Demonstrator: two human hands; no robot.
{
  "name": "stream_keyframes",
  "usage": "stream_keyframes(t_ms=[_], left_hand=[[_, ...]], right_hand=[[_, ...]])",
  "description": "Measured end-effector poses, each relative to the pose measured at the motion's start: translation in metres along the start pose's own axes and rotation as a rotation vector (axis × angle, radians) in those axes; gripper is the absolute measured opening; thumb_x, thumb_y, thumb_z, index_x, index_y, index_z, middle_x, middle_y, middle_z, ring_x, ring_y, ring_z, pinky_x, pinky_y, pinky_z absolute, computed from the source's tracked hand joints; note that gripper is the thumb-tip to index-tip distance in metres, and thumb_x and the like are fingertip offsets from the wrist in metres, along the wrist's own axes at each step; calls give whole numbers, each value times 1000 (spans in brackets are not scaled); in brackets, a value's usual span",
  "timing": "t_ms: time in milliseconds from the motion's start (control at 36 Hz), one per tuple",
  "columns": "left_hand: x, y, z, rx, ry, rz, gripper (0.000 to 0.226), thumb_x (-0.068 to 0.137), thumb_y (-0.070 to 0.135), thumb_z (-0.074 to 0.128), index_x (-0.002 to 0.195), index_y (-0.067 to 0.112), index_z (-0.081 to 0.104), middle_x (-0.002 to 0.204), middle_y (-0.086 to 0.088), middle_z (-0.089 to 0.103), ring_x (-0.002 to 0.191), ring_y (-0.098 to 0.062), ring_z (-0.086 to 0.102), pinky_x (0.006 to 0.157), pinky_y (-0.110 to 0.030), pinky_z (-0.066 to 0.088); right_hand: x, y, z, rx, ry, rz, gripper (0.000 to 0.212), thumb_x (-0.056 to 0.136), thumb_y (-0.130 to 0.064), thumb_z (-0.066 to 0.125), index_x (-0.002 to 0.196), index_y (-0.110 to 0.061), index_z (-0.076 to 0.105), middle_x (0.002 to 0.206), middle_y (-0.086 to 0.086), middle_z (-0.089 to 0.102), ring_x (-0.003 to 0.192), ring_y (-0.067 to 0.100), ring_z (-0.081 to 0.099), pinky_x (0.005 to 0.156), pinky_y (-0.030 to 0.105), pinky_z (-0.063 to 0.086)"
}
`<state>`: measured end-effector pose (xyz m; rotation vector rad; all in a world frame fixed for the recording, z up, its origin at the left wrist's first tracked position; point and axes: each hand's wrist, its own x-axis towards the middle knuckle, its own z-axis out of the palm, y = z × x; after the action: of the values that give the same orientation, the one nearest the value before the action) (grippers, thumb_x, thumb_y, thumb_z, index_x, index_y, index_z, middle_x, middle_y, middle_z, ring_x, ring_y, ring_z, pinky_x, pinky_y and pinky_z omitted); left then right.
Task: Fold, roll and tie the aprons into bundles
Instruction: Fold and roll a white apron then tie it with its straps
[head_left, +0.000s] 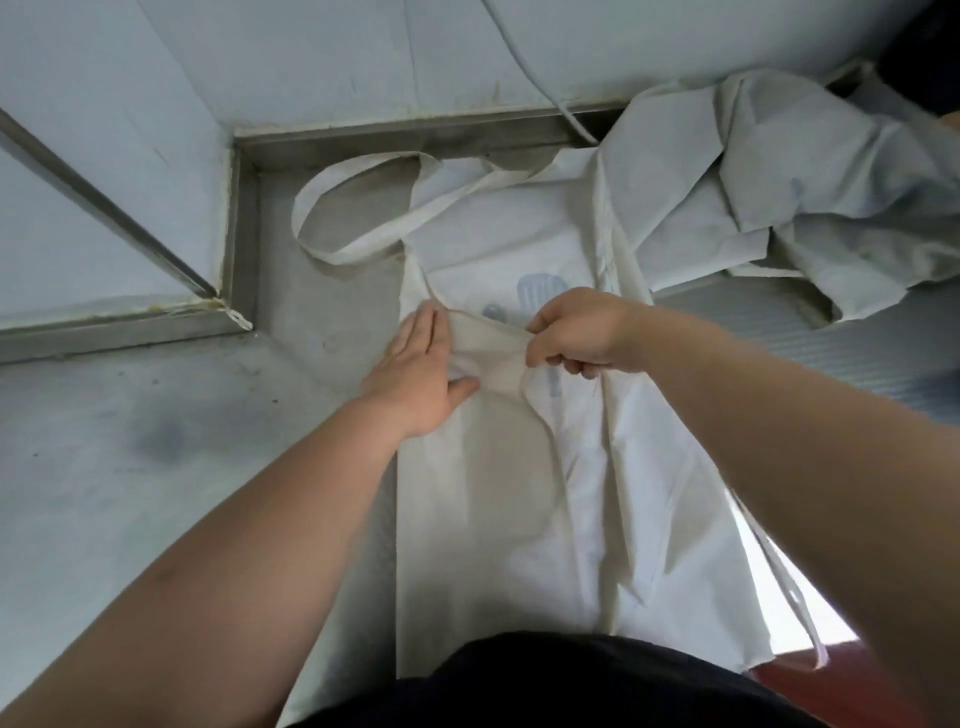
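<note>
Left hand (423, 371) flat, pinning apron (519, 493) on table (130, 467); right hand (576, 335) pinching strap (498, 345). Keep your palm pressing, pull strap taut, lay it inside fold.

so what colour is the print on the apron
The print is pale grey-blue on the off-white apron; head view shows it.

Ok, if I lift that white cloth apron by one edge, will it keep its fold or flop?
Probably floppy: the white cloth apron bunches and sags where the right hand pinches it. Likely light, since thin creases show throughout. It may slide on the smooth steel counter; the left hand presses flat on it.
</note>
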<state>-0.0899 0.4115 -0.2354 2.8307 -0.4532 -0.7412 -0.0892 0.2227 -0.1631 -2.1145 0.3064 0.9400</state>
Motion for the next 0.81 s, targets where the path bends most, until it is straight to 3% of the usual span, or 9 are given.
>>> stream_keyframes(t_ms=[83, 167, 250, 306, 417, 528, 611, 694, 806], left_hand=[[4, 4, -3, 48, -45, -78, 85, 93, 54, 40, 150, 11, -7, 157, -6, -18, 145, -24, -12, 118, -42, 2], [6, 15, -8, 117, -56, -143, 81, 94, 51, 43, 150, 11, -1, 158, -5, -14, 145, -27, -10, 116, -54, 5], [2, 36, -11, 136, -12, -225, 76, 94, 43, 47, 150, 10, 8, 158, -8, -6, 145, -30, -4, 115, -53, 12], [-1, 48, -10, 116, 107, -248, 69, 91, 34, 55, 147, 12, 19, 154, -9, 9, 141, -31, 10, 112, -45, 20], [-6, 76, 0, -74, 371, -78, 52, 84, 15, 59, 135, 14, 46, 135, -13, 39, 123, -33, 37, 105, -31, 26], [-14, 97, 10, -302, 338, 40, 28, 84, 11, 60, 112, 11, 65, 114, -14, 54, 102, -30, 57, 94, -31, 42], [-17, 101, 23, -263, 247, 56, 29, 84, 15, 64, 112, 11, 66, 117, -13, 55, 110, -26, 54, 96, -25, 37], [-21, 100, 30, -268, 258, 50, 36, 80, 13, 68, 116, 9, 64, 120, -14, 54, 115, -26, 50, 98, -20, 30], [-24, 96, 34, -312, 274, 64, 42, 75, 8, 73, 116, 9, 64, 121, -13, 53, 115, -24, 50, 93, -9, 24]], right_hand=[[-12, 12, -25, -161, 150, 24, 28, 79, -8, 62, 104, 4, 65, 72, 13, 54, 55, 20, 45, 49, 26, 37], [-20, 33, -59, -267, 530, 53, 27, 86, -16, 56, 109, -4, 64, 108, 14, 64, 94, 27, 59, 75, 28, 43], [-38, 56, -94, -97, 973, 184, 39, 87, -18, 51, 126, -15, 50, 132, 11, 51, 122, 32, 45, 96, 33, 36], [-49, 65, -104, -80, 1083, 285, 58, 85, -15, 54, 139, -24, 33, 144, 10, 33, 131, 33, 32, 105, 40, 26], [-57, 89, -92, -136, 965, 279, 63, 83, -15, 58, 139, -19, 29, 146, 12, 26, 130, 34, 31, 104, 42, 28], [-52, 103, -58, -178, 519, 144, 20, 87, -26, 51, 95, -9, 59, 87, 8, 59, 94, 30, 58, 71, 29, 43], [-50, 116, -36, -254, 266, 174, 42, 90, -44, 51, 114, -10, 59, 106, 11, 61, 106, 29, 58, 76, 26, 41], [-50, 120, -27, -331, 265, 157, 44, 87, -42, 59, 118, -11, 55, 117, 9, 59, 110, 28, 55, 77, 27, 39], [-45, 111, -27, -337, 211, 117, 25, 88, -29, 58, 101, -7, 59, 97, 8, 62, 80, 23, 55, 62, 26, 43]])
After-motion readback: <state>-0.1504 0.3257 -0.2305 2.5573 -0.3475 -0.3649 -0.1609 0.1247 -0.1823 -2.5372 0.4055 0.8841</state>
